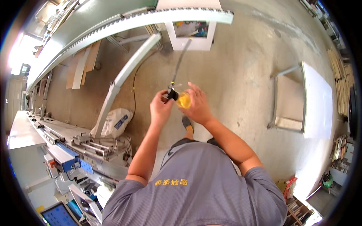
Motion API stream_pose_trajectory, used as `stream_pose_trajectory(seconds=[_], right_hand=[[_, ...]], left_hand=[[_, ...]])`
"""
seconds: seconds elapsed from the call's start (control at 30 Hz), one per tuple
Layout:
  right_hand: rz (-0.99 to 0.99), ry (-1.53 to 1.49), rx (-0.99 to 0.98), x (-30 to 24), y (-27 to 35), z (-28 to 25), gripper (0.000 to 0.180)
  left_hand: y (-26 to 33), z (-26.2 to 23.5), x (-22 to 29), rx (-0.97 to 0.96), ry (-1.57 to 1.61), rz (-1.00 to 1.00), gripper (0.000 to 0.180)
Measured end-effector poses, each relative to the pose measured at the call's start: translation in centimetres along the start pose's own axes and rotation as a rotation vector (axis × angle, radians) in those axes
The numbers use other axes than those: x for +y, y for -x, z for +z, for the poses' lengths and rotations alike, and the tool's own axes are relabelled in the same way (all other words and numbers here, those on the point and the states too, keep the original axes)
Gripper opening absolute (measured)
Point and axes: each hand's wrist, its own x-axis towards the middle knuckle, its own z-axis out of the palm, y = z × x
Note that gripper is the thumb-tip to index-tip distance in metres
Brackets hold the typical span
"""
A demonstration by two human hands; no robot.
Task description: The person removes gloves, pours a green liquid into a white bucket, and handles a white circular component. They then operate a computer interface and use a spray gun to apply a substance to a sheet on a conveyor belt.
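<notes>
While the left hand (161, 106) grips a small black fitting (172, 93), with a long, narrow dark strip (181, 62) reaching away from it, the right hand (197, 107) holds a round, translucent yellow object (184, 100), perhaps a tape roll, just beside it. Both are above the grey-brown concrete floor (245, 81).

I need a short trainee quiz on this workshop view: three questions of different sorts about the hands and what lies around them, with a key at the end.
1. Multiple choice: what colour is the rounded object held in the right hand?
A) Green
B) Yellow
C) Red

2. True or false: the white sack lies to the person's left.

3. Fill in the blank: the black part is held in the person's ____ hand.

Key:
1. B, yellow.
2. True.
3. Left: the left hand holds it.
</notes>
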Motion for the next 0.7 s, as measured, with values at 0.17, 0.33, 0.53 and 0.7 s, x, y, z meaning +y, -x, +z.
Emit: stream_pose_trajectory(seconds=[0.17,0.33,0.53,0.7], right_hand=[[-0.064,0.074,0.079,0.9,-8.0,3.4,0.049],[-0.104,0.044,0.017,2.8,-14.5,4.0,0.044],[-0.16,0.12,-0.121,5.8,-25.1,-1.1,0.044],[-0.307,0.189,-0.195,10.5,-38.4,-4.7,0.045]], left_hand=[[-6.4,-0.8,4.1,-0.062,-0.075,0.021,0.046],[-12.0,-1.3,5.5,-0.121,-0.087,0.036,0.05],[-20.5,-2.3,5.4,-0.152,0.08,0.036,0.049],[-31.0,-3.6,2.3,0.04,0.102,-0.033,0.032]])
